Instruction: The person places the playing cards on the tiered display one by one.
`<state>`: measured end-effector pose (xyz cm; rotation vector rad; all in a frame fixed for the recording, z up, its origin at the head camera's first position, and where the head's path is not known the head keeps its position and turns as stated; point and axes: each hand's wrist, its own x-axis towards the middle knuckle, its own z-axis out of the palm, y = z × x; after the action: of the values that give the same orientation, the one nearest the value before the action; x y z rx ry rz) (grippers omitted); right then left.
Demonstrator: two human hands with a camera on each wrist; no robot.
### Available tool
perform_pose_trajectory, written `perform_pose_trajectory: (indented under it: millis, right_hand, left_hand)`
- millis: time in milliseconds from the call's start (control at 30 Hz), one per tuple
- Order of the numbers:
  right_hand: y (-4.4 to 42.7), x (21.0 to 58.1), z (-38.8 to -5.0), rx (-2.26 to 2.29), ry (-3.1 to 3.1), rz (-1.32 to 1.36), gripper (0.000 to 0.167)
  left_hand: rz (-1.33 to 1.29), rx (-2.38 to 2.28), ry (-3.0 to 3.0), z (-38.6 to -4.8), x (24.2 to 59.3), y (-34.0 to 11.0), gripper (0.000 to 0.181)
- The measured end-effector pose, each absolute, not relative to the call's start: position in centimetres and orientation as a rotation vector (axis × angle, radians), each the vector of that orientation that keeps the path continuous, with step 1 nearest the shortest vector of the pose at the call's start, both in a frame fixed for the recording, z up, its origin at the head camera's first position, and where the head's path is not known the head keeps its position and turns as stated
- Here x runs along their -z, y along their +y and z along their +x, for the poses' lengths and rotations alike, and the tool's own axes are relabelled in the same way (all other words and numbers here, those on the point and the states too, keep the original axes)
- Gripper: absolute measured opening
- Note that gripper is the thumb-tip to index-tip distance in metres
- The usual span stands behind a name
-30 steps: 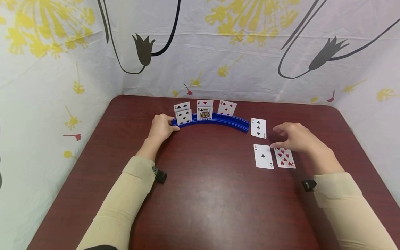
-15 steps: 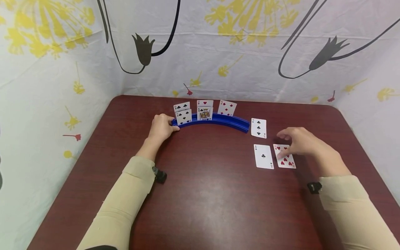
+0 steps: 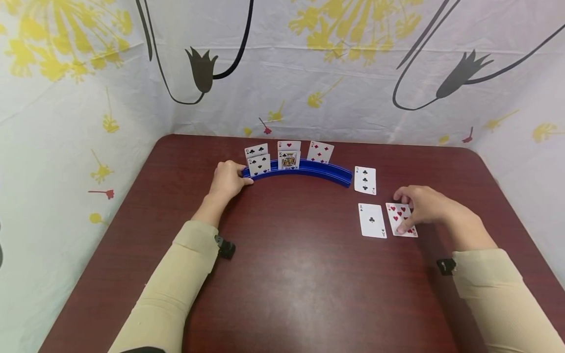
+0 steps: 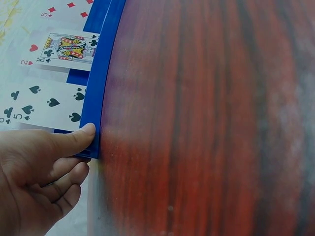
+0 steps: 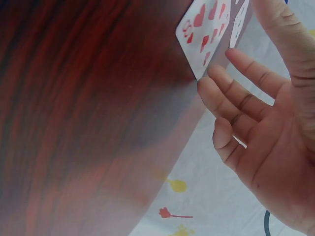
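My left hand [image 3: 227,180] grips the left end of a curved blue card holder [image 3: 324,171], thumb in front, as the left wrist view also shows. In the holder stand a five of spades [image 4: 51,103] before a six of clubs [image 3: 256,149], a king of clubs [image 4: 69,50] before a two of hearts [image 3: 289,145], and a five of diamonds [image 3: 320,152]. Over an eight of hearts [image 3: 398,214] lying flat is my right hand [image 3: 430,203], its fingers loosely bent. The thumb lies over the card's lower part; whether it presses is unclear.
An ace of clubs [image 3: 372,221] lies just left of the eight. Above it, beside the holder's right end, lies a three of clubs [image 3: 365,180]. The dark red wooden table [image 3: 291,274] meets patterned white cloth walls [image 3: 353,113] at the back and sides.
My right hand has shifted a little right and toward me, and its thumb has come down over the eight of hearts. My left hand and the holder have stayed put.
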<state>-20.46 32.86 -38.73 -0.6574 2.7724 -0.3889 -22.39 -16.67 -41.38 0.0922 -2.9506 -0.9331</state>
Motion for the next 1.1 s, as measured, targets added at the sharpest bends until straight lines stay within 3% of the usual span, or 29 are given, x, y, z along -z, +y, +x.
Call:
perform_pose_trajectory:
  millis: [367,667,1100]
  right_hand:
    - [32.98,39.17,-20.61,0.325,2.779,-0.683,0.076]
    - [32.96,39.46,-20.80,0.331,2.785,-0.652,0.091]
    - [33.14,38.96,-20.75,0.312,2.841,-0.604,0.073]
  left_hand:
    - [0.075,0.915,-2.952,-22.56,41.69,-16.90,0.048]
    - [0.086,0.924,-2.947,-22.50,41.70,-16.82,0.048]
    - [0.088,0.933,-2.948,-22.48,41.60,-16.85,0.049]
